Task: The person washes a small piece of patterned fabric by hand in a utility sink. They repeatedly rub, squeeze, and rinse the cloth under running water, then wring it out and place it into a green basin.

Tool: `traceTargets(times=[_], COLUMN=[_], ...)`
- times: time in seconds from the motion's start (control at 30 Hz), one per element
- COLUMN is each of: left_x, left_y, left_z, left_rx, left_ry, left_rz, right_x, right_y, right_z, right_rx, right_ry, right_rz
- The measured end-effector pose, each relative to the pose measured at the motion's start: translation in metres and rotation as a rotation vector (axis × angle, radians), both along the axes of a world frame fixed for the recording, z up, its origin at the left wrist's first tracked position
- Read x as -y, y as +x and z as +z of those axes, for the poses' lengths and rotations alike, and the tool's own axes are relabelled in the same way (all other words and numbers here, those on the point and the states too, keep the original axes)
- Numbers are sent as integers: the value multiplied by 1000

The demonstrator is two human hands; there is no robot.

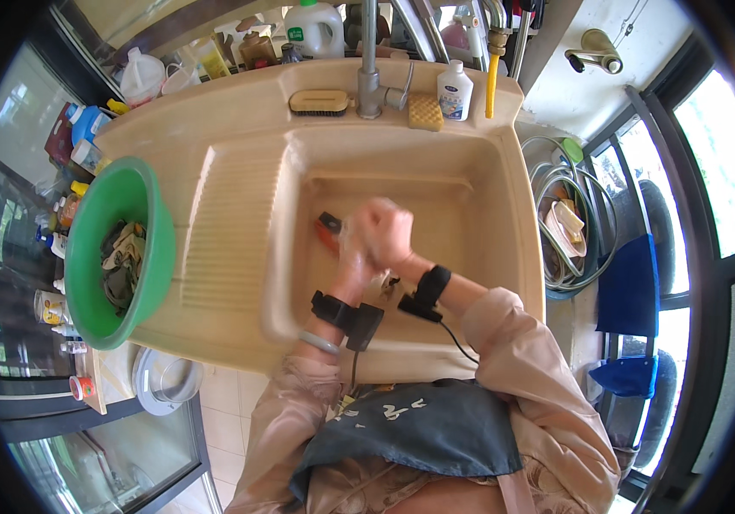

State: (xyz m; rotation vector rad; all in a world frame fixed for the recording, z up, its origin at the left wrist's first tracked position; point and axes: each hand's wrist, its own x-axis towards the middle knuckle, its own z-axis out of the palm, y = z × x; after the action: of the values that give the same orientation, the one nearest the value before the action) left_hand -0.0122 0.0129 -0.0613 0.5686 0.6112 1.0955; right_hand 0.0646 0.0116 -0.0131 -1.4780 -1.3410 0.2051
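Both of my hands are pressed together over the basin of a beige sink, blurred and wet-looking. My right hand is curled like a fist against my left hand; what lies between the palms is hidden. Just below them, a small dark and whitish thing, perhaps cloth, partly shows; whether a hand holds it I cannot tell. An orange and black object lies in the basin at the left, partly covered by my left hand. Black straps with small boxes are on both wrists.
Left of the ribbed washboard stands a green plastic basin holding crumpled cloth. Along the back rim are a scrub brush, the faucet, a yellow sponge and a white bottle. A coiled hose lies at the right.
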Motion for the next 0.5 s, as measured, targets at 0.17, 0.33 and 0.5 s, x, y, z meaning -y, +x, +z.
traceTargets(times=[0.17,0.33,0.5], left_x=[2,1,0], left_y=[0,0,-3], left_z=[18,17,38], left_rx=[-173,-147,-200], left_ry=[-282,113,-98], left_rz=[-34,-23,-109], right_x=[0,-3,-17], right_y=[4,4,31], right_z=[18,6,-27], right_rx=[-81,193,244], right_ry=[-145,200,-201], right_rz=[-37,208,-101])
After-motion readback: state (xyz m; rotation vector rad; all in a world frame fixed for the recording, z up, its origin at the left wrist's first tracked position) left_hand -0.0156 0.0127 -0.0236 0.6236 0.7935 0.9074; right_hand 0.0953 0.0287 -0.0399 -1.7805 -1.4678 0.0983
